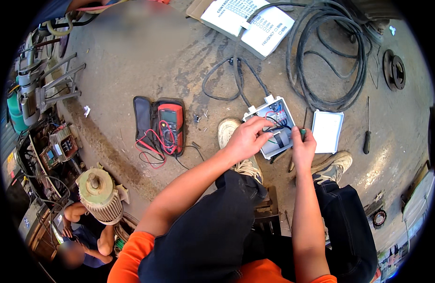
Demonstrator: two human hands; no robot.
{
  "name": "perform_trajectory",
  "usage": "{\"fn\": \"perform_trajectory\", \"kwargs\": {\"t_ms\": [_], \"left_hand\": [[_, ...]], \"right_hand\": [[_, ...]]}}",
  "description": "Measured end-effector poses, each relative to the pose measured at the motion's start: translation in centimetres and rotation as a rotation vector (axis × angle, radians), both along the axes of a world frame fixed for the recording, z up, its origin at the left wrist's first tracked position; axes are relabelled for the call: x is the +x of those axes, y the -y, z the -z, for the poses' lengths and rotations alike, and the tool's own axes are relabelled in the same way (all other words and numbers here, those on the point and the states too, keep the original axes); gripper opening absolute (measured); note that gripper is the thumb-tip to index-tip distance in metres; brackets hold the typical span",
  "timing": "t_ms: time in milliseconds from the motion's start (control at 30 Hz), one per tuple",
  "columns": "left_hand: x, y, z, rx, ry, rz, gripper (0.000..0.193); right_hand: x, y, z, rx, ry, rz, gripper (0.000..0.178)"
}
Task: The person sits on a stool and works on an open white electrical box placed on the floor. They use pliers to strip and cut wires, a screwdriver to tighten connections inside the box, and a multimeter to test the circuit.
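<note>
An open grey electrical control box (276,152) sits on the floor between my feet, with black, red and blue wires and a grey cylinder (284,137) inside. My left hand (248,139) reaches over its left side, thumb and fingers bent around a thin wire; the exact grip is partly hidden. At the box's right edge, my right hand (303,147) is closed, and a small green piece (303,134) shows between its fingers. Two black cables enter through white glands on the far wall. Right of the box lies its pale lid (327,133).
A red multimeter (171,123) with leads lies in its case on the left. Coiled black cable (300,61) and a white carton (269,35) are beyond. A screwdriver (367,137) lies right. An electric motor (102,198) stands near another person (85,240), lower left.
</note>
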State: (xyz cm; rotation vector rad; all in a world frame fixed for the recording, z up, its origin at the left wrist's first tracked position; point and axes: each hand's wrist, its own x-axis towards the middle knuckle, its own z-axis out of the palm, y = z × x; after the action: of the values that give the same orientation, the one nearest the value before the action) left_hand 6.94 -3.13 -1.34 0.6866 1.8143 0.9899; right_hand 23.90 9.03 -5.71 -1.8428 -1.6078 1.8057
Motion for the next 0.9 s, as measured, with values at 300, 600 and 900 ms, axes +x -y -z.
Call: {"fn": "perform_trajectory", "kwargs": {"t_ms": [300, 600, 900], "left_hand": [[-1.5, 19.8, -1.1, -0.275, -0.282, -0.750, 0.017], [-9.0, 32.1, -0.5, -0.755, -0.594, -1.009, 0.048], [-10.5, 33.1, 1.9, -1.035, -0.554, -0.939, 0.034]], "right_hand": [[0.6, -6.1, 1.3, 0.466, 0.302, -0.350, 0.045], [-0.1, -3.5, 1.3, 0.220, -0.058, -0.151, 0.032], [-4.0, -2.0, -2.3, 0.086, -0.120, -0.254, 0.026]]}}
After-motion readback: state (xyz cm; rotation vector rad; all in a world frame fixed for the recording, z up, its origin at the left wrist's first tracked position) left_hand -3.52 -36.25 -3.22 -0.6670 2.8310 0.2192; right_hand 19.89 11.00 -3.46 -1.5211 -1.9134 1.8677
